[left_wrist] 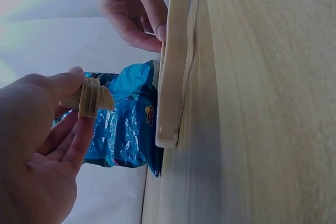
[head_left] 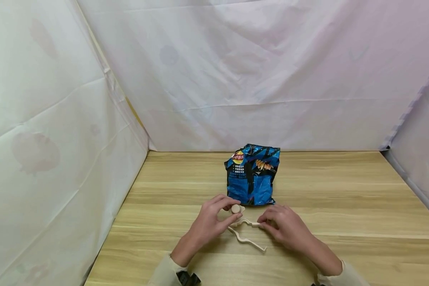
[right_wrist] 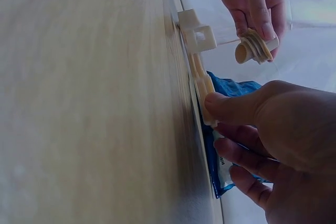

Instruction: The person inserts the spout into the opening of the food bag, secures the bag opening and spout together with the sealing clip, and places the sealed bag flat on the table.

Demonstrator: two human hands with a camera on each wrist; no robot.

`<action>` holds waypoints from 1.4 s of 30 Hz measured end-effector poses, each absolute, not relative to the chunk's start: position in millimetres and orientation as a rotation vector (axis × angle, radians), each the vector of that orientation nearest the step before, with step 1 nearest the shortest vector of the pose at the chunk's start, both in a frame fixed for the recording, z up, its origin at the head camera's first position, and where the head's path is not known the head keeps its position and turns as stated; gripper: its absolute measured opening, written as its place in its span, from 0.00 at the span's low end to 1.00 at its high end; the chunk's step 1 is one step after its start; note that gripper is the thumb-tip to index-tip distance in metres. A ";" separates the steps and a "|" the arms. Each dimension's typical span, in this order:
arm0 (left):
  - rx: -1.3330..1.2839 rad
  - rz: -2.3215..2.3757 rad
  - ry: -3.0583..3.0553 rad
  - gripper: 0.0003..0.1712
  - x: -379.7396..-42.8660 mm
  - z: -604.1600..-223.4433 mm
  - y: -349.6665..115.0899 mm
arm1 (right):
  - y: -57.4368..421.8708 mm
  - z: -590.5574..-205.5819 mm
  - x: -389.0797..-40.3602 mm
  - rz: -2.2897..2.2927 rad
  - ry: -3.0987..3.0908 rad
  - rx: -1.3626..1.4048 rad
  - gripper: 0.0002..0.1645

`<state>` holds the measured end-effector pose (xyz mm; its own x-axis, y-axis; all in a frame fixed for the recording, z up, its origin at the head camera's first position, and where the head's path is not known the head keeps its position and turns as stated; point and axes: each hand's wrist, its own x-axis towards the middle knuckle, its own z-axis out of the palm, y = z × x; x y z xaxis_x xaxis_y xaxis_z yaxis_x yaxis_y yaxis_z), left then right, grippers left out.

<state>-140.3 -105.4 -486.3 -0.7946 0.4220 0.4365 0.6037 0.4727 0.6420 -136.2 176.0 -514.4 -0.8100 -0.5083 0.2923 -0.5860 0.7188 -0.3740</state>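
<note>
A slack pinch could drop the cap (head_left: 236, 209).
Your left hand (head_left: 208, 218) pinches it between thumb and finger; your right hand (head_left: 286, 227) pinches the far strip (head_left: 249, 223) at its three-o'clock end, and uneven pulling may twist it. From the cap, the near strip (head_left: 244, 240) lies at five o'clock — easily knocked — and the bag (head_left: 239, 187) at one. Count: one cap, two strips, one bag.

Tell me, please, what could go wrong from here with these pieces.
The small cap is pinched by the left hand, so it might slip and drop. The right hand pinches one strip near its end, so that piece could twist. The other strip rests on the table near the left hand and might get nudged.
</note>
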 end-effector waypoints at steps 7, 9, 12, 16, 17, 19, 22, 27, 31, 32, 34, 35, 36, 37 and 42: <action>-0.853 -1.256 -2.511 0.17 -140.5 -487.2 -105.4 | 175.9 -516.7 -136.4 0.709 -2.786 0.893 0.06; -0.844 -1.258 -2.514 0.18 -140.6 -487.0 -105.5 | 175.6 -517.2 -136.2 0.717 -2.797 0.891 0.06; -0.827 -1.249 -2.513 0.18 -141.1 -487.1 -105.3 | 175.2 -517.1 -135.4 0.723 -2.806 0.885 0.06; -0.811 -1.240 -2.516 0.18 -142.3 -487.0 -105.5 | 174.9 -515.5 -134.3 0.728 -2.810 0.877 0.07; -0.807 -1.236 -2.521 0.19 -142.6 -486.8 -105.6 | 174.5 -515.1 -134.1 0.733 -2.810 0.875 0.07; -0.796 -1.232 -2.529 0.19 -143.2 -487.0 -105.8 | 173.7 -514.3 -134.0 0.744 -2.809 0.864 0.08; -0.781 -1.230 -2.531 0.19 -143.9 -486.7 -105.8 | 172.0 -512.8 -134.5 0.771 -2.800 0.821 0.08; -0.762 -1.233 -2.508 0.19 -146.1 -486.3 -103.8 | 170.6 -507.8 -139.3 0.819 -2.668 0.765 0.07; -0.732 -1.248 -2.504 0.19 -149.4 -484.5 -101.4 | 170.8 -501.9 -145.8 0.822 -2.527 0.787 0.08; -0.727 -1.249 -2.502 0.19 -150.3 -484.0 -100.8 | 170.9 -500.4 -147.7 0.816 -2.506 0.793 0.08; -0.717 -1.253 -2.502 0.20 -152.1 -482.8 -100.2 | 170.9 -496.8 -151.4 0.793 -2.476 0.810 0.09; -0.711 -1.251 -2.502 0.20 -152.9 -482.1 -99.8 | 171.0 -495.1 -153.6 0.785 -2.463 0.821 0.10; -0.701 -1.250 -2.504 0.20 -153.9 -481.4 -99.6 | 170.9 -493.5 -155.8 0.773 -2.450 0.832 0.10; -0.692 -1.253 -2.503 0.20 -155.0 -480.6 -99.6 | 170.8 -491.7 -158.3 0.764 -2.438 0.845 0.11; -0.650 -1.282 -2.478 0.20 -161.7 -477.3 -99.2 | 168.7 -482.0 -170.4 0.698 -2.375 0.908 0.13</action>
